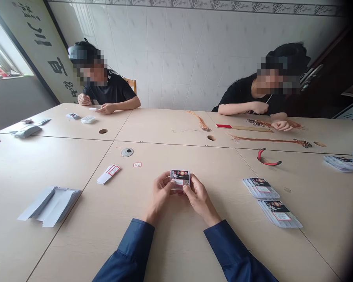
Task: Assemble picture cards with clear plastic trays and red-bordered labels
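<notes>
Navy sleeves point(129, 250) end in the left hand point(161, 194) and right hand point(199, 194), both gripping a small printed packet point(179, 179) by its edges above the table point(176, 250). Stacked packets point(278, 213) lie rightward, white envelopes point(50, 205) leftward, with open tabletop between.

Two hands point(179, 196) hold one printed card point(179, 179), with two co-workers point(106, 90), three packet stacks point(261, 188) and four table holes point(102, 131).
</notes>
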Available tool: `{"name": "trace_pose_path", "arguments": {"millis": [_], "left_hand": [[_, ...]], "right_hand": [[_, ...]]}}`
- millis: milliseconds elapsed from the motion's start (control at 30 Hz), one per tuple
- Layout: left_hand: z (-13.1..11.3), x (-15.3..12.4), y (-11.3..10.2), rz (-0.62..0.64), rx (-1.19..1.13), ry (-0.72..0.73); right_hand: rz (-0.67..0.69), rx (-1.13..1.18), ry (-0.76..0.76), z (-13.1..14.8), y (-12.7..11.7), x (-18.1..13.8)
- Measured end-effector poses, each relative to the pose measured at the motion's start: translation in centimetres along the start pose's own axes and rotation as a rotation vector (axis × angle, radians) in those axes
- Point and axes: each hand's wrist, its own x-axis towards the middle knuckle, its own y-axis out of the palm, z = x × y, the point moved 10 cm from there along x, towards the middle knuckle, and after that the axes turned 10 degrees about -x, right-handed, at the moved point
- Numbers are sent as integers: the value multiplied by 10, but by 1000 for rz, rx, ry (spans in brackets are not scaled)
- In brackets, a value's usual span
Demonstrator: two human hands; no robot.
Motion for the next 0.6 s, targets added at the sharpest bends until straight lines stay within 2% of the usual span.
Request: {"name": "trace_pose_path", "arguments": {"millis": [333,600], "left_hand": [[0,0,-1,0,12,-6],[-1,-1,0,-10,14,-10]], "right_hand": [[13,-11,14,-7,0,1],[14,-15,19,-2,1,0]]}}
